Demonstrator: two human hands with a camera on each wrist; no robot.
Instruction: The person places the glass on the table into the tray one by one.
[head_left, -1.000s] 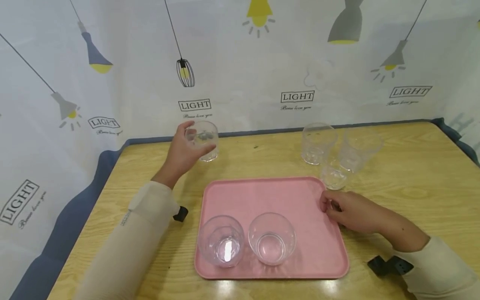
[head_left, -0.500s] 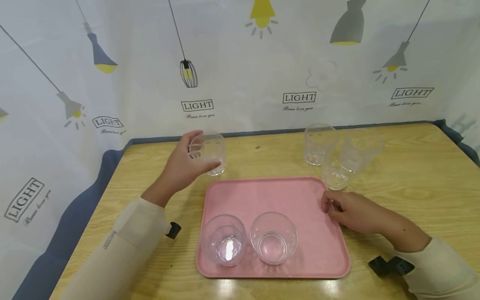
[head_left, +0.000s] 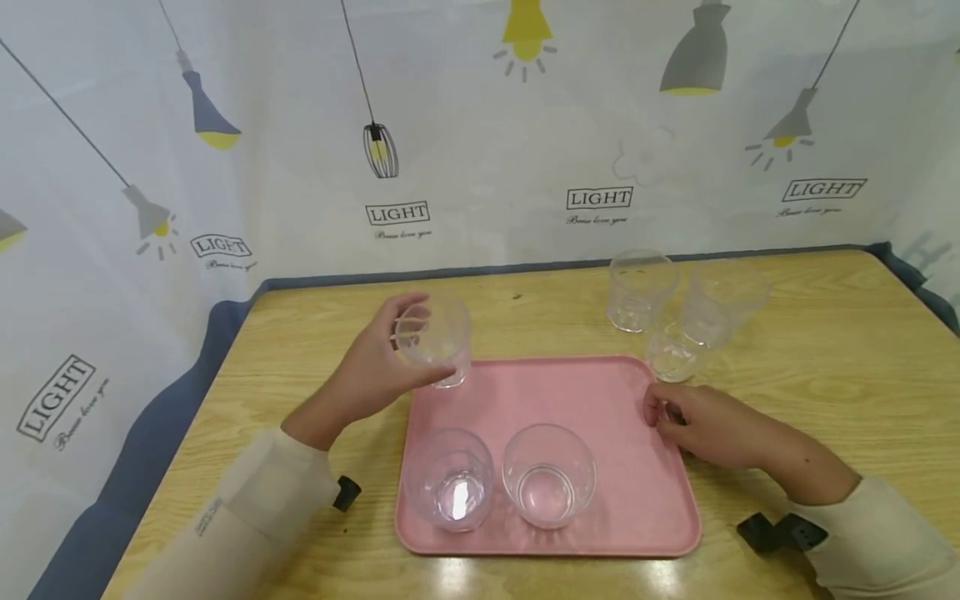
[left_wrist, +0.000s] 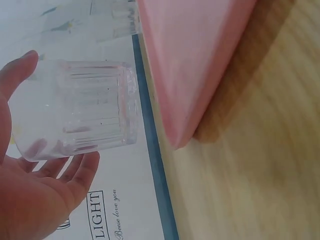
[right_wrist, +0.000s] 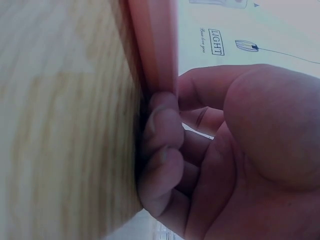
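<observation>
My left hand (head_left: 375, 367) holds a clear plastic-looking cup (head_left: 453, 333) from the side, thumb in front and fingers behind. The cup is upright, raised over the back left corner of the pink tray (head_left: 555, 392). In the left wrist view the cup (left_wrist: 95, 105) appears with nothing inside it. On the tray's front left part stand a faceted clear cup (head_left: 450, 479) and another clear cup (head_left: 547, 477), side by side. At the tray's right edge, my right hand (head_left: 712, 425) grips the rim, its curled fingers (right_wrist: 165, 125) against the edge, low by the wood.
Three more clear cups stand close together behind the tray's right corner: one at the back (head_left: 637, 292), one farther right (head_left: 731, 292) and one in front (head_left: 672, 354). A patterned cloth (head_left: 495, 150) hangs behind the wooden table (head_left: 825, 358).
My left hand has brought the cup from the table's back left toward me and rightward, to the tray's back left corner. The right hand has stayed at the tray's edge.
</observation>
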